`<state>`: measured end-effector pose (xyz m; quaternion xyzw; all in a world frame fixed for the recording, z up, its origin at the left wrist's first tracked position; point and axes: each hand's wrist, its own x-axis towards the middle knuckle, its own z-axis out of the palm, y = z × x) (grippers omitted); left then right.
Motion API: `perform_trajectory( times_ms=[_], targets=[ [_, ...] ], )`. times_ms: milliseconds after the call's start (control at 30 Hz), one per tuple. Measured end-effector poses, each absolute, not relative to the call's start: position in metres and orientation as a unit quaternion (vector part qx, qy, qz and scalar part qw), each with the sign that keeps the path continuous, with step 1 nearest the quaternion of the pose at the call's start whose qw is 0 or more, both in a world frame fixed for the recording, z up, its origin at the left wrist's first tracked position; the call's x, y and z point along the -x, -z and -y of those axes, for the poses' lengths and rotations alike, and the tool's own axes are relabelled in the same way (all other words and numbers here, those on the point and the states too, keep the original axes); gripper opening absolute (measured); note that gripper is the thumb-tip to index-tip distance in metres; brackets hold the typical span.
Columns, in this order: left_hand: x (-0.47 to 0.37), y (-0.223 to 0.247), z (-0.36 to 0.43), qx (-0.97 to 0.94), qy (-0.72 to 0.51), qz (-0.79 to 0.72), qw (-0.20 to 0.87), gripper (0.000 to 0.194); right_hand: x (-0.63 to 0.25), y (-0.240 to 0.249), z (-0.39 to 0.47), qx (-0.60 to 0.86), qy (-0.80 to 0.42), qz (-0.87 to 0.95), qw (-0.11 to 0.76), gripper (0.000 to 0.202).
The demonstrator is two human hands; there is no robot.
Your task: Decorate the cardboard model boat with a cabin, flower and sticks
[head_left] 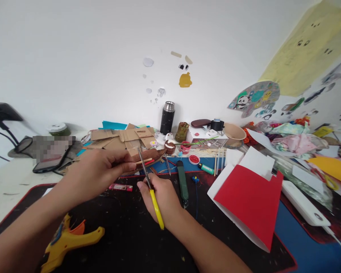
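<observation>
My right hand (167, 199) grips a pair of scissors (157, 209) with yellow handles, the blades pointing up and away from me. To its left, my left hand (102, 170) is closed in a pinch on a thin pale stick (144, 162) that reaches the scissor blades. Whether the blades touch the stick I cannot tell. Behind the fingertips lies a brown boat-shaped piece (147, 154), partly hidden by the hand and scissors. A green utility knife (183, 182) rests just right of my right hand. Below my left forearm is a yellow glue gun (71, 242).
Cardboard pieces (122, 138) pile up at the back, beside a black thermos (167, 117). A folded red paper (247, 199) and a white power strip (305, 203) lie on the right. At left sits a phone (55, 153). A black mat (125, 235) covers the front.
</observation>
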<state>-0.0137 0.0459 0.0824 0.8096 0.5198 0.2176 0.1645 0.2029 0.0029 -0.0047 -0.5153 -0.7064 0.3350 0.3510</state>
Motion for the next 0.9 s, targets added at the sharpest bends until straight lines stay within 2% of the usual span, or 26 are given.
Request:
perform_trajectory(
  times_ms=[133, 200, 267, 367, 467, 533, 600, 767, 900],
  targets=[
    [0.018, -0.087, -0.055, -0.788, -0.195, -0.490, 0.320, 0.041, -0.203, 0.007, -0.003, 0.513, -0.311, 0.723, 0.342, 0.024],
    [0.014, -0.086, -0.056, -0.783, -0.190, -0.495, 0.325, 0.043, -0.204, 0.008, -0.005, 0.517, -0.313, 0.719, 0.343, 0.024],
    [0.006, -0.084, -0.052, -0.785, -0.195, -0.530, 0.257, 0.043, -0.205, 0.007, -0.007, 0.524, -0.327, 0.705, 0.349, 0.024],
    [-0.005, -0.081, -0.042, -0.793, -0.162, -0.582, 0.078, 0.040, -0.208, 0.005, -0.009, 0.519, -0.350, 0.684, 0.375, 0.024],
    [-0.009, -0.081, -0.033, -0.806, -0.122, -0.574, -0.076, 0.035, -0.210, 0.001, -0.009, 0.504, -0.371, 0.667, 0.404, 0.025],
    [-0.007, -0.083, -0.029, -0.812, -0.126, -0.553, -0.137, 0.031, -0.210, 0.000, -0.008, 0.498, -0.382, 0.658, 0.415, 0.027],
    [-0.005, -0.082, -0.027, -0.824, -0.138, -0.523, -0.166, 0.028, -0.210, 0.001, -0.009, 0.499, -0.394, 0.648, 0.420, 0.030],
    [-0.006, -0.072, -0.033, -0.850, -0.146, -0.478, -0.164, 0.034, -0.210, 0.012, -0.015, 0.507, -0.425, 0.633, 0.402, 0.036],
    [-0.005, -0.067, -0.037, -0.850, -0.130, -0.481, -0.173, 0.037, -0.210, 0.014, -0.015, 0.502, -0.426, 0.638, 0.399, 0.033]
  ],
)
